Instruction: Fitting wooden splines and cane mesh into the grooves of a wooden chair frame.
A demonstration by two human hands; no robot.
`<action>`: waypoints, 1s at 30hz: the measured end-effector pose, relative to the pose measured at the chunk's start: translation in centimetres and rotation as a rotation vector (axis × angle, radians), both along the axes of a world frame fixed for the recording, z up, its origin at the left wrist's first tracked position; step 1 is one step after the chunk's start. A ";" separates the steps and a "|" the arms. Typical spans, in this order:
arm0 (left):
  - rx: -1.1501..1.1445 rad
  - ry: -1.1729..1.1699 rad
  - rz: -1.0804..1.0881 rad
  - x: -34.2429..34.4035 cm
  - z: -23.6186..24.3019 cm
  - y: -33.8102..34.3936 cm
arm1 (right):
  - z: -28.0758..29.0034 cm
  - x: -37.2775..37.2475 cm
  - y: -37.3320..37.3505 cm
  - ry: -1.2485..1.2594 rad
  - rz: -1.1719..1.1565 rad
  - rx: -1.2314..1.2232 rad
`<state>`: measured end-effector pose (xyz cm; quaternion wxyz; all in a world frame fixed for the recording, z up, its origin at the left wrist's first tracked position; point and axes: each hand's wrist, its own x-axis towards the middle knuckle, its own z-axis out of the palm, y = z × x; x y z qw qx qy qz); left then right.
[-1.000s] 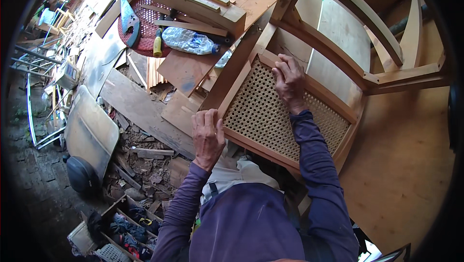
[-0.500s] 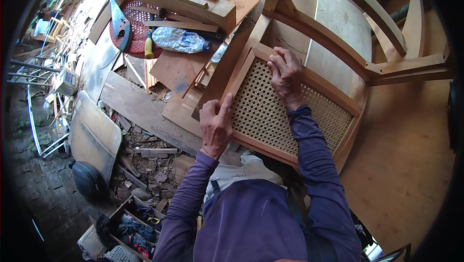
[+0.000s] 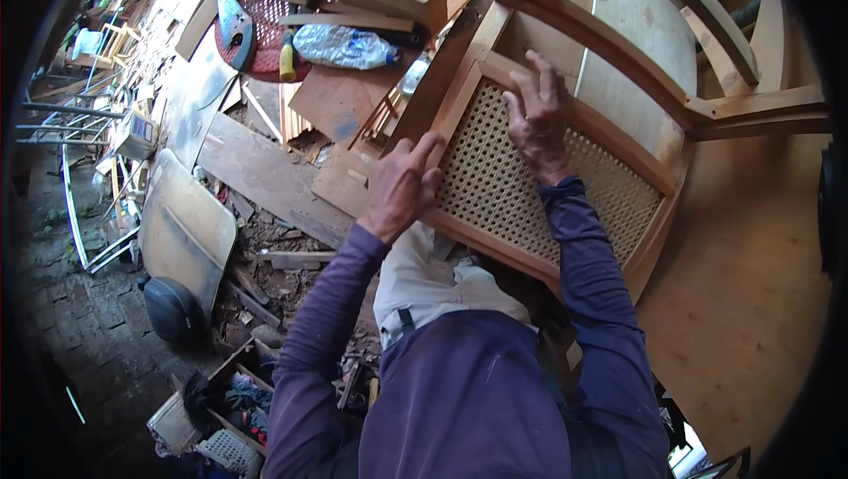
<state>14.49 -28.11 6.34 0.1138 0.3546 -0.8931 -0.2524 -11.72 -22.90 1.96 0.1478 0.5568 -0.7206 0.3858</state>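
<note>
A woven cane panel sits in a wooden frame, which lies within the seat of a wooden chair. My right hand is over the cane near the frame's far rail, its fingers stretched out and apart. At the frame's left side is my left hand, fingers loosely bent, with a gap between thumb and index finger. I see nothing held in either hand. Whether the left fingertips touch the wood is hard to tell.
Left of the chair, a clear plastic bottle, a handsaw and a yellow-handled tool lie by a red woven seat. Plywood spans the right. Scraps litter the ground, with a dark case and a divided box there.
The view has shifted, moving the scene rightward. My left hand has drawn back slightly from the frame's left edge, its fingers opening. My right hand's fingers have straightened and spread.
</note>
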 end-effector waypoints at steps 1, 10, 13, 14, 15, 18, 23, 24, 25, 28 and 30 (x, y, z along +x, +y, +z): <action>0.058 -0.019 -0.020 0.0 0.6 -0.7 | 1.3 1.5 0.7 0.021 -0.012 -0.059; 0.085 -0.151 -0.113 -2.1 1.4 -3.0 | -0.5 15.1 11.9 -0.346 0.388 0.221; 0.028 -0.073 -0.079 -1.2 0.3 -2.3 | -1.9 15.5 11.5 -0.338 0.368 0.201; -0.013 -0.065 -0.068 -1.1 0.1 -2.1 | -2.1 15.6 11.5 -0.331 0.375 0.201; -0.015 -0.058 -0.059 -1.1 -0.1 -2.0 | -2.3 15.7 11.5 -0.338 0.360 0.190; -0.061 -0.161 -0.096 -1.6 -0.1 -1.8 | -2.6 15.9 11.6 -0.345 0.346 0.175; -0.011 -0.177 -0.106 -2.1 0.0 -1.9 | -2.7 15.9 11.8 -0.400 0.313 0.166; 0.005 -0.179 -0.119 -2.0 -0.2 -2.2 | -2.8 15.8 11.8 -0.394 0.319 0.168; 0.007 -0.173 -0.114 -1.6 -0.5 -2.5 | -3.1 15.8 11.7 -0.379 0.331 0.164; -0.093 -0.096 -0.281 -0.8 -1.1 -3.1 | -2.9 16.1 11.7 -0.363 0.320 0.185; -0.105 -0.152 -0.308 -1.7 -0.2 -3.6 | -2.5 16.3 11.4 -0.362 0.304 0.201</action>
